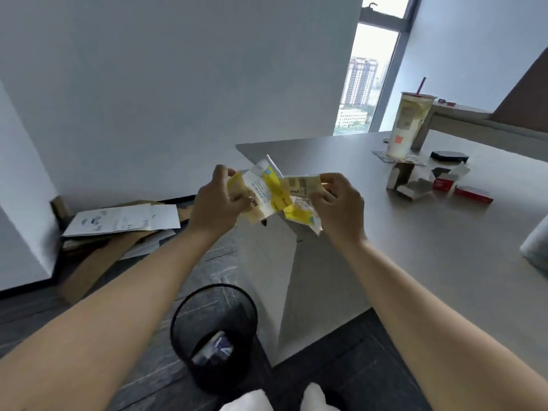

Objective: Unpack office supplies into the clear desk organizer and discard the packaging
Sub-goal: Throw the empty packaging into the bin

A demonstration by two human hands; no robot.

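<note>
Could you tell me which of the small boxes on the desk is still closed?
The red box lying flat, nearest the desk's right side, looks closed. The other boxes beside it, left of it and by the cup, have open flaps.

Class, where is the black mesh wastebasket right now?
In the head view, the black mesh wastebasket stands on the dark floor, low and centre-left, beside the white desk and below both forearms.

From my seat the print on the yellow packaging [268, 192] is too blurred to read beyond the word "stick". My left hand [218, 200] covers its left end and my right hand [338, 207] its right end. I cannot tell what lies in the black mesh bin [184, 330]. A pale wrapped roll [535, 246] is cut off by the right edge. The small boxes [444, 185] on the desk [385, 247] are too blurred to identify.
</note>
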